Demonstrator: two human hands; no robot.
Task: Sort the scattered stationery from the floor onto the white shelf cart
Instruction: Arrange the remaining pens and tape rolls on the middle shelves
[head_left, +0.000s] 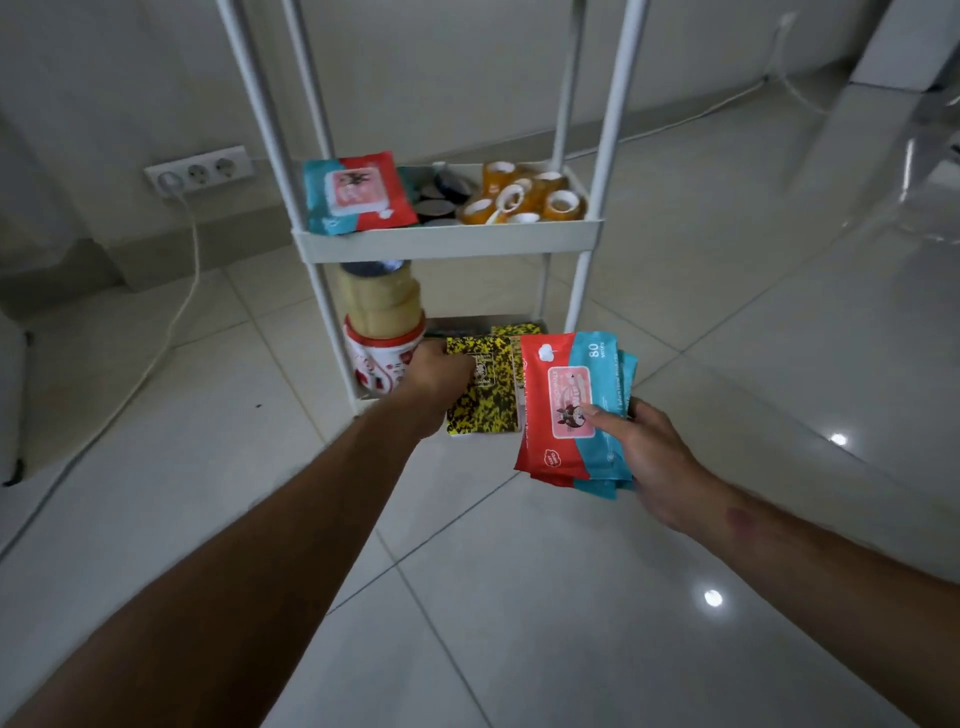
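White shelf cart (447, 240) stood on the tiled floor (519, 597) against the wall. Middle tray carried one red-and-blue wipes pack (358, 193) at its left end, dark tape rolls (441, 195) in the centre and a cluster of amber tape rolls (524, 200) at the right. Bottom tray held a stack of large clear tape rolls (379, 299) resting on a red-and-white roll (382, 358) at the left. Left hand (441, 376) reached into the bottom tray, fingers curled round the edge of a yellow-and-black speckled notebook (483, 384), which lay partly on the tray with its near end projecting over the front edge; a second speckled cover (517, 331) showed behind it. Right hand (649, 447) gripped a stack of wipes packs (571, 405) just right of the notebook and in front of the cart, thumb pressed on the top pack's pink label, fingers hidden beneath. Wall sockets (200, 169) with a white cable (182, 291) sat left of the cart.
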